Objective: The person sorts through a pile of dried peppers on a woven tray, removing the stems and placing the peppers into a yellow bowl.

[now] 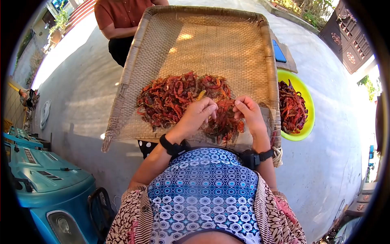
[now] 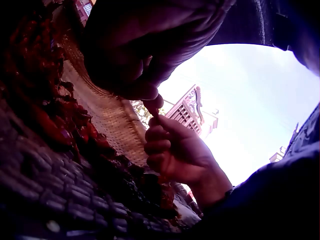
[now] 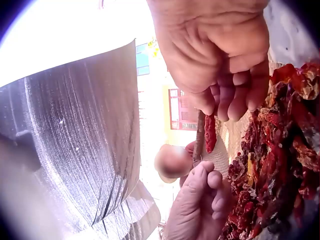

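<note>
Dried red chilies (image 1: 172, 95) lie heaped on a woven tray (image 1: 219, 44). Over the heap's right side, the left hand (image 1: 199, 113) and right hand (image 1: 251, 115) face each other, fingertips close together. In the right wrist view, the right hand (image 3: 215, 45) pinches one red chili (image 3: 210, 135), pointing towards the left hand (image 3: 196, 207). The left thumb and forefinger pinch its thin end, probably the stem. The left wrist view is dark; there the left hand (image 2: 150, 45) nearly meets the right hand (image 2: 180, 157), hiding most of the held chili.
A yellow-green bowl (image 1: 308, 101) of red chilies stands right of the tray, below a blue flat object (image 1: 278, 52) on a board. Someone in a rust-coloured shirt (image 1: 122, 15) is at the tray's far left. A teal vehicle (image 1: 53, 179) stands at lower left.
</note>
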### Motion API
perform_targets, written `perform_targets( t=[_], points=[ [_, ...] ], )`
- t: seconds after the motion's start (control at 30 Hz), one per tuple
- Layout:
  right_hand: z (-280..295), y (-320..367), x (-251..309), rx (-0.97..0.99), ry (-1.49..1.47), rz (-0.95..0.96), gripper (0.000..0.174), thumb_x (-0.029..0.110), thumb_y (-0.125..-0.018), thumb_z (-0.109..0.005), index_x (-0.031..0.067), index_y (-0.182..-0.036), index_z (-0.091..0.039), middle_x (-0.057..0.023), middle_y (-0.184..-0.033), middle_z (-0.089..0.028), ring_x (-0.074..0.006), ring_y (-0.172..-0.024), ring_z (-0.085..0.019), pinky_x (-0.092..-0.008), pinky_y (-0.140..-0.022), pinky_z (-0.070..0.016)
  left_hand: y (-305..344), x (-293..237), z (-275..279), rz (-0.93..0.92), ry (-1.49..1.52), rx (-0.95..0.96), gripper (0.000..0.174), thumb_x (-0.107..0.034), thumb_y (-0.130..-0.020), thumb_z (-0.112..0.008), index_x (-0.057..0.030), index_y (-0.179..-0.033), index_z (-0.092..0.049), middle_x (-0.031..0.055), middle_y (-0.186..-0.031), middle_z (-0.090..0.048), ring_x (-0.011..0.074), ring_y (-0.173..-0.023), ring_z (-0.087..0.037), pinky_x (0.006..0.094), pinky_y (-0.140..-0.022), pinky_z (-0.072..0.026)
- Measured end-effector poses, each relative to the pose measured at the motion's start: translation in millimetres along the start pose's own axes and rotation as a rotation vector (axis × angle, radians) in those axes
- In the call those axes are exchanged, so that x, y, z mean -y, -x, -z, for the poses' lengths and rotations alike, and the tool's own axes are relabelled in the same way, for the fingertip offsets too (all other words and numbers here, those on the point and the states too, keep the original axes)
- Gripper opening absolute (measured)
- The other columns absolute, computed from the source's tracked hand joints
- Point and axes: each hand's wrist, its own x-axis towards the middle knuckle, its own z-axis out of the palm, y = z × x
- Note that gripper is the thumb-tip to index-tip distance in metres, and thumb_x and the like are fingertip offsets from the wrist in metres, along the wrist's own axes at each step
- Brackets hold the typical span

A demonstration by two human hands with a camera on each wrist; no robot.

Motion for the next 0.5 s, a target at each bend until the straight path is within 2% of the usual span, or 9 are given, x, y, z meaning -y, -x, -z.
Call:
perform_targets(
  t=[0.03,0.13,0.23,0.27,0.37,0.4,0.5],
  points=[
    [6,0,2,-0.032,-0.029,0.02,0.013,0.021,-0.097,-0.06,0.0083,-0.098,-0.06,0.0006,-0.078,-0.061,-0.007,-0.061,-0.056,-0.0221,-0.057,-0.0458,0,0,0,0.003,0.023,0.002,0.016,-0.017,-0.098,-0.057,-0.0024,-0.104,-0.059,0.0019,-0.086,-0.062,0.009,-0.068,-0.054,0.0252,-0.062,-0.0465],
    [29,-5,7,-0.238,-0.285,0.124,0.014,0.022,-0.097,-0.059,0.0089,-0.1,-0.061,0.0007,-0.077,-0.061,-0.0076,-0.058,-0.054,-0.0232,-0.055,-0.0445,-6,19,-2,-0.224,-0.269,-0.003,0.02,-0.016,-0.093,-0.063,-0.0033,-0.108,-0.06,0.0034,-0.091,-0.06,0.0126,-0.074,-0.056,0.0281,-0.066,-0.0479],
    [43,0,26,-0.434,-0.597,0.149,0.015,0.023,-0.097,-0.058,0.0091,-0.102,-0.061,0.0008,-0.077,-0.06,-0.0078,-0.056,-0.051,-0.0236,-0.054,-0.0425,-2,16,-5,-0.247,-0.555,0.073,0.026,-0.016,-0.087,-0.068,-0.0052,-0.11,-0.061,0.0059,-0.1,-0.055,0.0182,-0.084,-0.057,0.032,-0.073,-0.0481],
    [47,3,32,-0.487,-0.697,0.14,0.016,0.024,-0.097,-0.058,0.0091,-0.103,-0.061,0.0008,-0.077,-0.06,-0.0079,-0.056,-0.051,-0.0237,-0.054,-0.0418,1,11,-5,-0.177,-0.669,0.123,0.028,-0.017,-0.086,-0.068,-0.0078,-0.111,-0.062,0.0077,-0.104,-0.051,0.0231,-0.09,-0.056,0.0348,-0.077,-0.0472],
    [59,11,26,-0.332,-0.087,0.072,0.019,0.025,-0.097,-0.057,0.0085,-0.106,-0.06,0.0006,-0.078,-0.06,-0.0083,-0.058,-0.051,-0.0233,-0.054,-0.0413,1,18,-6,-0.166,-0.77,0.141,0.025,-0.019,-0.088,-0.067,-0.0089,-0.11,-0.061,0.008,-0.103,-0.051,0.0243,-0.091,-0.056,0.0362,-0.077,-0.0468],
    [58,19,31,-0.177,0.178,0.011,0.02,0.026,-0.095,-0.06,0.0075,-0.102,-0.062,0.0014,-0.078,-0.06,-0.0081,-0.061,-0.053,-0.0217,-0.054,-0.0404,0,20,-6,-0.181,-0.763,0.122,0.024,-0.019,-0.088,-0.066,-0.009,-0.109,-0.061,0.0081,-0.102,-0.051,0.0248,-0.09,-0.056,0.0364,-0.077,-0.0467],
    [49,28,23,0.185,0.511,-0.168,0.023,0.028,-0.09,-0.066,0.0063,-0.097,-0.062,-0.0022,-0.076,-0.063,-0.0113,-0.062,-0.056,-0.0256,-0.056,-0.0423,1,22,-6,-0.205,-0.75,0.08,0.022,-0.021,-0.088,-0.066,-0.0089,-0.106,-0.06,0.0087,-0.101,-0.051,0.0258,-0.089,-0.056,0.037,-0.077,-0.0467]
  ],
)
